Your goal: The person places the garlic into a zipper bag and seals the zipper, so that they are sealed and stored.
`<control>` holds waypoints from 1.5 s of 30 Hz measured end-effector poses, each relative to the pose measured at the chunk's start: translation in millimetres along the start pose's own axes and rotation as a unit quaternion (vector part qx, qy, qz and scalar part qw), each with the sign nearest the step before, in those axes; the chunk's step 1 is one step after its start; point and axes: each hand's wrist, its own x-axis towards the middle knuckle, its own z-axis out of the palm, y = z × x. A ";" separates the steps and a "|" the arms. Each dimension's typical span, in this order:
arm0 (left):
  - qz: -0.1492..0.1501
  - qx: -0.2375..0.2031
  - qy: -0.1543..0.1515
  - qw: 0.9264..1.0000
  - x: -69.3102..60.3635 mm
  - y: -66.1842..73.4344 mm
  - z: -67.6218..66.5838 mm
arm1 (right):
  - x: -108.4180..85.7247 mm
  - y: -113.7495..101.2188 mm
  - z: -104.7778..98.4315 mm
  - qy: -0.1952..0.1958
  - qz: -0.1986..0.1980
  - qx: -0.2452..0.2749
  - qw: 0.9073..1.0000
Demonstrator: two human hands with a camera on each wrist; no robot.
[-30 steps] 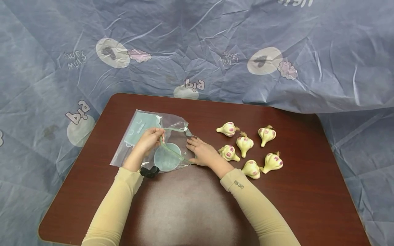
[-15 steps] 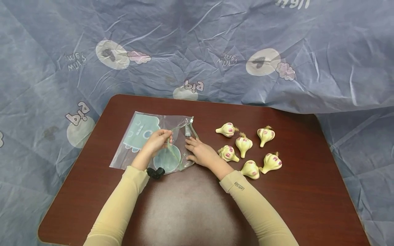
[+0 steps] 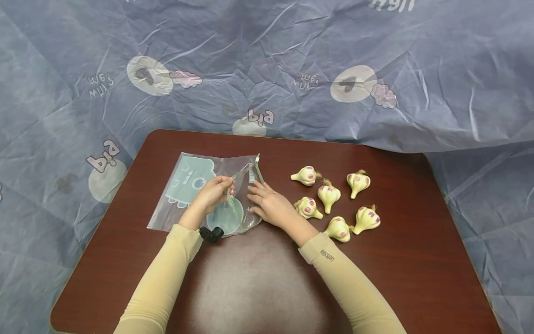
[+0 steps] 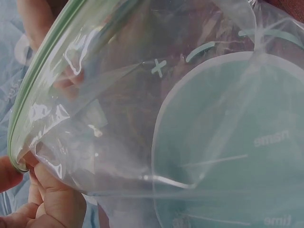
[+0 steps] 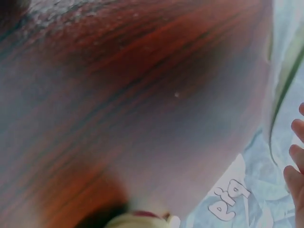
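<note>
A clear zip bag (image 3: 167, 217) with pale blue-green prints lies on the table, its mouth facing right. My left hand (image 3: 212, 192) pinches the upper green zip edge and holds it raised, so the mouth gapes. In the left wrist view, thumb and finger (image 4: 52, 199) grip that green strip at its lower end. At the mouth is my right hand (image 3: 273, 206), fingers extended over the lower layer; whether they press on it I cannot tell. The right wrist view catches only fingertips (image 5: 295, 175) beside the green edge (image 5: 287, 71). Through the plastic no contents show.
Several garlic bulbs (image 3: 328, 197) with purple marks lie right of my right hand, the closest one (image 3: 308, 208) next to its wrist. A black wrist device (image 3: 212, 234) sits at my left cuff. Behind the brown table (image 3: 400, 278) hangs a blue printed cloth (image 3: 233, 55).
My left hand has moved right with the zip edge, and the bag's far corner has spread out flatter. The right hand has stayed almost in place at the mouth.
</note>
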 end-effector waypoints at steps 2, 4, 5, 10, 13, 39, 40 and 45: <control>-0.002 -0.002 0.001 1.000 1.7 0.3 0.3 | -2.8 -0.2 -5.3 0.016 0.006 0.005 1.000; -0.003 -0.002 -0.002 1.000 3.0 0.4 0.5 | -6.9 0.1 -12.2 0.032 0.016 0.012 0.999; -0.003 -0.002 -0.004 1.000 3.7 0.6 0.6 | -9.3 0.6 -16.1 0.040 0.024 0.016 0.999; -0.008 -0.007 -0.007 1.000 7.4 1.5 1.3 | -26.0 6.7 -38.9 0.075 0.081 0.037 0.993; -0.010 -0.015 -0.001 1.000 9.2 2.5 1.0 | -41.4 11.9 -53.4 0.105 0.122 0.053 0.986; -0.014 -0.034 0.002 0.999 14.9 9.4 2.6 | -198.7 75.5 -90.6 0.202 0.503 0.103 0.834; -0.013 -0.035 0.000 0.999 15.1 9.2 2.7 | -201.1 76.2 -88.7 0.195 0.517 0.110 0.826; -0.009 -0.038 -0.007 0.999 13.9 9.7 5.9 | -211.1 78.3 -79.7 0.174 0.561 0.132 0.799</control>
